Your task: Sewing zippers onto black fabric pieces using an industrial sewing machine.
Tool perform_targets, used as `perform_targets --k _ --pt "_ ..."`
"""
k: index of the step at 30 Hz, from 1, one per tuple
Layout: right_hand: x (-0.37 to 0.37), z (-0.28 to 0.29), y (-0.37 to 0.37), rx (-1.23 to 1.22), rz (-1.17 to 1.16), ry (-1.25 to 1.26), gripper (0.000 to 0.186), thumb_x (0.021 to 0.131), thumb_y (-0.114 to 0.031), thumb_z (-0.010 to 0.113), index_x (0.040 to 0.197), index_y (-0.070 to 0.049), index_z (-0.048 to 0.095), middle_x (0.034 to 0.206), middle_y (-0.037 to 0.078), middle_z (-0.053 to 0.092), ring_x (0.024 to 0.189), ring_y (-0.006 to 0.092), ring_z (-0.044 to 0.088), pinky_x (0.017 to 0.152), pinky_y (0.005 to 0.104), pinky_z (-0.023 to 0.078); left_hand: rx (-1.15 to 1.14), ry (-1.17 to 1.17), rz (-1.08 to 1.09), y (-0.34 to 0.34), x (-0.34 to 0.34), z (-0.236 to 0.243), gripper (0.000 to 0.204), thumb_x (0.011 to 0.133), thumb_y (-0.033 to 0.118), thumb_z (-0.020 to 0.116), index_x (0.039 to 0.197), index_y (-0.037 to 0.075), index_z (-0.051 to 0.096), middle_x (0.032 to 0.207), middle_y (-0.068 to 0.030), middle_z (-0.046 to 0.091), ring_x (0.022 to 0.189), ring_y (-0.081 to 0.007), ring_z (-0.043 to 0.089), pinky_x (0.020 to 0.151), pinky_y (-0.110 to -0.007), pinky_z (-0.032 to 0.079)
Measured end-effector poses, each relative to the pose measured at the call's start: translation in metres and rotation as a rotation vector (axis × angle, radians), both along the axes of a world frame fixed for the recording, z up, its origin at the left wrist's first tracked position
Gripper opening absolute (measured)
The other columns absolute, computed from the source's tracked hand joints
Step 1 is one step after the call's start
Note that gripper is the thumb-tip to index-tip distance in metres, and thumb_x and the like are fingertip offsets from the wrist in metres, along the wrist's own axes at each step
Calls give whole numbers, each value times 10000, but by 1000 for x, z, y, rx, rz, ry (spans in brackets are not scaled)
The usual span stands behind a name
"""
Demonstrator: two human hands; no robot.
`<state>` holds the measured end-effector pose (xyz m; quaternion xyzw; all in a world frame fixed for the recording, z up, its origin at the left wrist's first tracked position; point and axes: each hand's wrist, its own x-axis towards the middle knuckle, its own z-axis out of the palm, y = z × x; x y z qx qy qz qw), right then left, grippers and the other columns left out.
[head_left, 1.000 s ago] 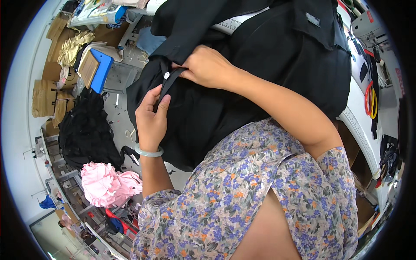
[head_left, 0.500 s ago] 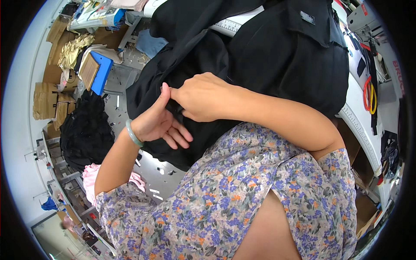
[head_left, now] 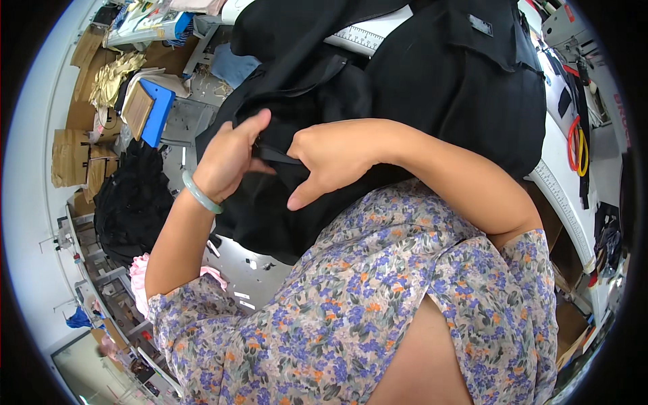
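A large black garment (head_left: 439, 94) lies in loose folds over the table edge and my lap. My left hand (head_left: 229, 158), with a pale green bangle on the wrist, is at its left part, thumb raised and fingers curled into the cloth. Just to the right, my right hand (head_left: 334, 158) has its fingers bent over the fabric, its thumb pointing down and left. A narrow folded strip of the black cloth (head_left: 275, 155) stretches between the two hands. The fingertips of my right hand are hidden by the hand itself.
A white table edge with a ruler scale (head_left: 563, 202) curves along the right, near red and yellow scissors (head_left: 577, 148). At left are a blue board (head_left: 158, 111), a black cloth heap (head_left: 131, 202), pink fabric (head_left: 138, 283) and cardboard boxes (head_left: 69, 156). Scraps litter the grey floor.
My hands have moved apart from touching each other. The left turned over and its fingers curled into the cloth; the right shifted slightly right, its thumb now pointing down. A cloth strip shows between them.
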<state>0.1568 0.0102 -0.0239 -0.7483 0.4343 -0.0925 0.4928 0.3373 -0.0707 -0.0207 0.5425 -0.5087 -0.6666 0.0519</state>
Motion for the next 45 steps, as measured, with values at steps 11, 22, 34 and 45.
perform_targets --k 11,22,34,45 --pt "39 -53 59 -529 -293 3 472 726 -304 756 946 36 513 877 181 563 809 332 608 747 403 481 293 812 374 23 5 -62 615 981 522 350 1298 14 492 1280 -113 564 1162 -257 551 1005 -401 431" --pt "41 -71 56 -541 -229 31 394 740 -290 748 899 -17 512 803 122 592 763 275 610 718 376 458 291 784 528 36 15 -101 236 797 56 547 983 -42 652 956 -143 690 853 -263 676 820 -365 546" --pt "36 -82 49 -669 -255 89 206 763 -184 663 856 -52 536 779 81 606 755 238 614 687 356 433 131 774 546 34 11 -104 327 815 139 525 1050 -67 620 1023 -161 669 951 -290 644 898 -395 503" --pt "-85 -23 51 -1168 -1001 127 331 710 -203 744 999 -93 626 1084 55 609 1038 273 559 903 389 418 -1533 -590 -489 -70 -89 -159 338 872 395 580 1027 104 653 931 -120 672 812 -348 654 722 -472 507"
